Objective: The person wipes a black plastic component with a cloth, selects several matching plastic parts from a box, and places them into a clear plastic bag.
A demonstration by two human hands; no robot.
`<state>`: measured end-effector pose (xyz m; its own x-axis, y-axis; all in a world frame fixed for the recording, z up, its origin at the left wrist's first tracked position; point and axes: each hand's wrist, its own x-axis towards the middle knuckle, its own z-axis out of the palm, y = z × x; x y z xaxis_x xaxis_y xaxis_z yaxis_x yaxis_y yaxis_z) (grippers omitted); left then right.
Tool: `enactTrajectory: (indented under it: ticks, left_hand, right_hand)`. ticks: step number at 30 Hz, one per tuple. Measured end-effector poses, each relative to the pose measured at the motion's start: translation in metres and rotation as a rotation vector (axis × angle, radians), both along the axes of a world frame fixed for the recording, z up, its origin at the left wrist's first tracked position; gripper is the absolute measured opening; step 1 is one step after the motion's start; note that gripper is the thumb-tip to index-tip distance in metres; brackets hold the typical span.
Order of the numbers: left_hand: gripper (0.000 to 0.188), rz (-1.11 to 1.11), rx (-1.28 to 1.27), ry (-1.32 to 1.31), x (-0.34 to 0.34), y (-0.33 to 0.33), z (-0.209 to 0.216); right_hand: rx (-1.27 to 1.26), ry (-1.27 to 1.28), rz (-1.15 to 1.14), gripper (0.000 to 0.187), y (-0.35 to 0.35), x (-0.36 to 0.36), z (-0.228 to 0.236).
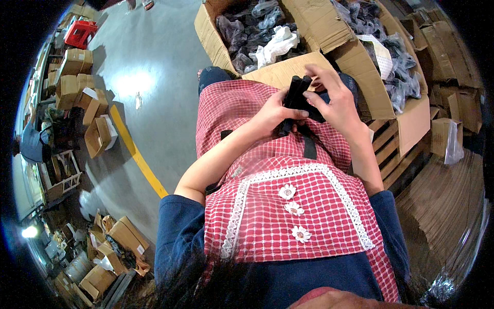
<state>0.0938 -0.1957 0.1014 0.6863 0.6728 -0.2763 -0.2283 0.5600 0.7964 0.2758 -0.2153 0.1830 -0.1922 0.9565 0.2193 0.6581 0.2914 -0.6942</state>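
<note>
Several short black rods or tubes [295,91] stand bunched together above my lap. My left hand [277,112] is closed around them, thumb across the front near their lower part. Just to the right, my right hand [333,97] is raised with its fingers curved and apart. Its thumb is at the side of the bunch, and I cannot tell whether it touches. What the rods are exactly does not show. Beneath them lies the red checked apron [231,108] across my lap.
Ahead stands an open cardboard box [213,36] with dark items in clear plastic bags. Another such box [419,82] stands at the right on a wooden pallet [388,147]. Cartons [77,62] line the left side, past a yellow floor line [135,149]. A person [32,141] is at far left.
</note>
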Motion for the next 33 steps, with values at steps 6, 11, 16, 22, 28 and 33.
enactTrajectory:
  ticks: [6,11,16,22,28,33]
  left_hand:
    - [0.046,-0.024,-0.267,-0.267,-0.004,0.003,0.011]
    - [0.063,0.069,-0.477,-0.331,-0.001,0.01,0.0]
    - [0.072,-0.049,-0.487,-0.374,-0.007,0.01,0.004]
    - [0.041,-0.186,0.059,0.032,0.0,0.002,0.02]
    - [0.043,-0.436,-0.063,0.128,0.011,0.006,0.015]
    - [0.043,-0.441,-0.179,0.183,0.029,0.02,0.035]
  right_hand:
    - [0.121,0.083,-0.052,0.026,0.002,0.012,-0.006]
    - [0.14,0.259,-0.082,0.028,0.0,0.022,-0.002]
    - [0.105,0.232,-0.028,0.029,0.004,0.018,0.0]
    - [-0.031,0.085,0.082,0.037,0.015,0.008,-0.024]
    - [-0.238,0.005,0.388,0.024,0.018,0.043,-0.015]
    - [-0.492,0.078,0.362,0.03,0.019,0.06,-0.022]
